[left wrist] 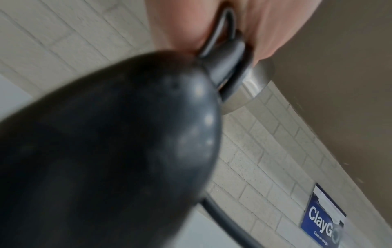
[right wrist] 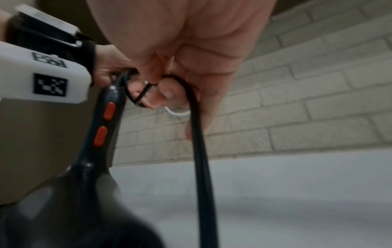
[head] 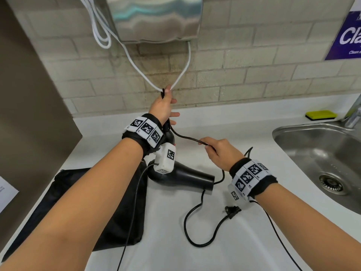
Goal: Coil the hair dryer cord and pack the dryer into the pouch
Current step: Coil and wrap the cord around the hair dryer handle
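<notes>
My left hand [head: 166, 106] grips the top end of the black hair dryer's [head: 181, 177] handle, near the wall. The barrel points right, low over the white counter [head: 254, 241]. In the left wrist view the handle [left wrist: 106, 151] fills the frame, and a cord loop [left wrist: 229, 67] sits between my fingers. The black cord [head: 185, 136] runs from the handle end to my right hand [head: 212, 148], which pinches it. Its slack curls over the counter to the plug [head: 232, 210]. The right wrist view shows that hand [right wrist: 169, 90] curled on the cord [right wrist: 201, 159], beside the handle's red buttons [right wrist: 106, 117]. A flat black pouch [head: 97, 208] lies left.
A steel sink [head: 312, 145] with faucet [head: 353, 112] and a yellow sponge [head: 320, 114] is at the right. A steel dispenser [head: 156, 18] hangs on the brick wall, with white cables [head: 136, 63] looping down behind my left hand. A paper sheet [head: 5, 192] lies far left.
</notes>
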`<state>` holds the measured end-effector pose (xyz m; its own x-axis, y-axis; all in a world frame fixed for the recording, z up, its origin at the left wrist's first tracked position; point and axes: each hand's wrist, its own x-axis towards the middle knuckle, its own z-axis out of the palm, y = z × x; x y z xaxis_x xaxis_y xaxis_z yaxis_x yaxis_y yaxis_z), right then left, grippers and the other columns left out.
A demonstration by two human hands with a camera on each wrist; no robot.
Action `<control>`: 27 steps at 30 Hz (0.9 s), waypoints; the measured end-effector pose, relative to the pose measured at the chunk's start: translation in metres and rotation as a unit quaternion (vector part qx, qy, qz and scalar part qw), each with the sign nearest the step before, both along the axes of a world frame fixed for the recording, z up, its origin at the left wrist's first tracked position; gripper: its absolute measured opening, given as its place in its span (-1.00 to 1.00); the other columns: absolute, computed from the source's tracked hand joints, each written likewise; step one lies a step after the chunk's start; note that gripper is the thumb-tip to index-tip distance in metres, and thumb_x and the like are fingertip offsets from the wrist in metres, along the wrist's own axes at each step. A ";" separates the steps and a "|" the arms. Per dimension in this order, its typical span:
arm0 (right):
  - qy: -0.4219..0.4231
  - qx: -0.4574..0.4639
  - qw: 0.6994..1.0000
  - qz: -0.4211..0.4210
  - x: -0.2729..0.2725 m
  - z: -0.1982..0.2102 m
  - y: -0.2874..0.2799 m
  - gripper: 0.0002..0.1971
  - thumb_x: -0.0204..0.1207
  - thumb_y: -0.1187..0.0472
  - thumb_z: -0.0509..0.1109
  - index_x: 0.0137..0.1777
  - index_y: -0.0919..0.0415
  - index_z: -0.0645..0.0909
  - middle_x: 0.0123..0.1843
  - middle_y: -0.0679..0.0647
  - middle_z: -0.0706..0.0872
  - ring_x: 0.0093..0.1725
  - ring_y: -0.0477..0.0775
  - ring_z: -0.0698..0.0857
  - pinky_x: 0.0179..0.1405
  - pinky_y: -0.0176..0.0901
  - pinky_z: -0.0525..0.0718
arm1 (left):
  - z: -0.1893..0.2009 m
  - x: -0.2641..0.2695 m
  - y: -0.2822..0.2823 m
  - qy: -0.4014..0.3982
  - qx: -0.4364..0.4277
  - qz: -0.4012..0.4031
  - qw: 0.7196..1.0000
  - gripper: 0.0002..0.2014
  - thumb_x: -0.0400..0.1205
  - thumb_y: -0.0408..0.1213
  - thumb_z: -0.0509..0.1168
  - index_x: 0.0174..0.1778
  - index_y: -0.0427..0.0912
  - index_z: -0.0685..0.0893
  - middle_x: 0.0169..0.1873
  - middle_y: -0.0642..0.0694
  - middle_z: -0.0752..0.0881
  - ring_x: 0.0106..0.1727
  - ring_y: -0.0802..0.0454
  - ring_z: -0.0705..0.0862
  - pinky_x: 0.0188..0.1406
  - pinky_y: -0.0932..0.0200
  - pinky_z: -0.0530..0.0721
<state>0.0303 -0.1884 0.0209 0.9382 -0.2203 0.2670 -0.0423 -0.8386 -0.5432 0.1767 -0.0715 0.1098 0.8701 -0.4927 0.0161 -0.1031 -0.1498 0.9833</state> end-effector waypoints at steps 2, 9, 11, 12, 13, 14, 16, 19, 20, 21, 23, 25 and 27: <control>0.002 0.054 0.998 -0.013 -0.002 -0.008 -0.007 -0.68 0.65 0.33 0.08 0.29 0.17 0.56 -0.50 -0.08 0.43 -0.53 0.02 0.39 -0.51 -0.40 0.42 | 0.000 0.000 0.000 0.007 -0.007 0.005 1.000 -0.55 0.74 0.09 -0.11 0.55 0.16 0.29 0.20 -0.04 0.57 0.02 -0.18 0.72 -0.17 -0.10 0.72; 0.037 0.062 0.996 -0.057 -0.010 -0.021 -0.018 -0.75 0.66 0.28 0.05 0.21 0.21 0.52 -0.36 0.20 0.58 -0.38 0.29 0.55 -0.29 0.00 0.57 | -0.003 0.005 -0.001 -0.026 -0.013 0.054 0.998 -0.54 0.75 0.07 -0.14 0.58 0.14 0.25 0.19 -0.04 0.60 0.08 -0.14 0.71 -0.28 0.14 0.62; 0.045 0.031 0.997 -0.057 -0.011 -0.020 -0.017 -0.74 0.67 0.25 0.06 0.22 0.20 0.53 -0.45 0.02 0.51 -0.49 0.07 0.49 -0.43 -0.19 0.47 | -0.002 0.006 0.000 -0.032 -0.010 0.055 0.998 -0.55 0.76 0.05 -0.15 0.59 0.14 0.23 0.28 -0.08 0.59 0.15 -0.16 0.70 -0.23 0.19 0.65; 0.043 0.010 0.998 -0.051 -0.012 -0.017 -0.015 -0.73 0.67 0.25 0.07 0.24 0.20 0.54 -0.48 -0.08 0.46 -0.52 -0.07 0.43 -0.46 -0.28 0.39 | -0.002 0.004 -0.001 -0.038 -0.009 0.052 0.998 -0.55 0.76 0.04 -0.15 0.59 0.12 0.22 0.32 -0.10 0.57 0.19 -0.16 0.68 -0.29 0.22 0.65; 0.036 -0.014 0.998 -0.042 -0.012 -0.013 -0.013 -0.72 0.67 0.24 0.09 0.26 0.19 0.55 -0.46 -0.12 0.49 -0.50 -0.13 0.44 -0.44 -0.28 0.39 | -0.002 0.002 -0.002 -0.046 -0.008 0.048 0.998 -0.55 0.76 0.02 -0.15 0.60 0.11 0.21 0.36 -0.11 0.55 0.23 -0.16 0.66 -0.38 0.24 0.65; 0.024 -0.039 0.998 -0.032 -0.012 -0.009 -0.010 -0.72 0.66 0.22 0.11 0.27 0.17 0.56 -0.39 -0.09 0.61 -0.43 -0.08 0.55 -0.36 -0.21 0.48 | -0.002 0.001 -0.003 -0.055 -0.010 0.042 0.998 -0.55 0.77 0.00 -0.14 0.60 0.09 0.20 0.40 -0.12 0.52 0.26 -0.16 0.65 -0.46 0.26 0.64; -0.017 -0.085 0.996 -0.022 -0.010 -0.001 -0.002 -0.72 0.64 0.20 0.16 0.26 0.11 0.60 -0.10 0.06 0.79 -0.14 0.16 0.72 -0.14 -0.08 0.62 | -0.004 -0.002 -0.004 -0.066 -0.013 0.030 0.997 -0.56 0.77 -0.02 -0.14 0.60 0.09 0.20 0.37 -0.14 0.54 0.26 -0.17 0.64 -0.58 0.36 0.62; -0.117 -0.111 0.987 -0.006 -0.005 0.013 0.010 -0.71 0.58 0.13 0.18 0.14 0.11 0.70 -0.02 0.04 0.81 -0.13 0.15 0.75 -0.13 -0.19 0.61 | -0.003 -0.002 -0.004 -0.064 0.010 0.003 0.998 -0.55 0.75 0.05 -0.15 0.59 0.16 0.21 0.17 -0.07 0.61 0.18 -0.16 0.69 -0.29 0.22 0.68; -0.144 -0.108 0.984 0.000 -0.003 0.019 0.013 -0.70 0.56 0.12 0.17 0.10 0.13 0.72 -0.02 0.03 0.82 -0.14 0.12 0.76 -0.14 -0.25 0.57 | -0.002 -0.002 -0.003 -0.063 0.021 -0.012 0.998 -0.55 0.74 0.08 -0.16 0.58 0.19 0.21 0.17 -0.05 0.62 0.14 -0.16 0.71 -0.26 0.12 0.69; -0.160 -0.100 0.982 0.003 0.000 0.025 0.016 -0.70 0.55 0.14 0.18 0.09 0.15 0.72 -0.01 0.02 0.82 -0.11 0.10 0.77 -0.12 -0.28 0.54 | -0.001 -0.002 -0.002 -0.064 0.031 -0.026 0.997 -0.54 0.74 0.11 -0.16 0.58 0.22 0.20 0.20 -0.05 0.62 0.10 -0.15 0.73 -0.36 0.08 0.67; -0.170 -0.087 0.982 0.010 0.007 0.038 0.020 -0.70 0.55 0.18 0.18 0.11 0.16 0.71 0.03 0.01 0.80 0.00 0.10 0.76 -0.07 -0.23 0.57 | 0.001 -0.003 0.000 -0.065 0.051 -0.054 0.995 -0.54 0.73 0.14 -0.18 0.57 0.27 0.19 0.26 -0.06 0.61 0.05 -0.16 0.74 -0.47 0.15 0.55; -0.174 -0.070 0.982 0.013 0.017 0.048 0.023 -0.72 0.58 0.20 0.19 0.14 0.15 0.69 0.04 0.01 0.80 0.02 0.11 0.74 -0.05 -0.19 0.58 | 0.003 -0.006 0.002 -0.062 0.060 -0.079 0.993 -0.54 0.74 0.11 -0.20 0.58 0.22 0.20 0.26 -0.11 0.61 0.02 -0.15 0.72 -0.50 0.22 0.60; -0.179 -0.044 0.983 0.011 0.027 0.058 0.027 -0.75 0.60 0.25 0.22 0.15 0.13 0.69 0.05 0.04 0.79 0.01 0.13 0.73 -0.05 -0.22 0.54 | 0.006 -0.012 0.004 -0.045 0.055 -0.096 0.993 -0.51 0.75 0.07 -0.22 0.59 0.09 0.24 0.20 -0.17 0.62 -0.06 -0.08 0.68 -0.63 0.43 0.55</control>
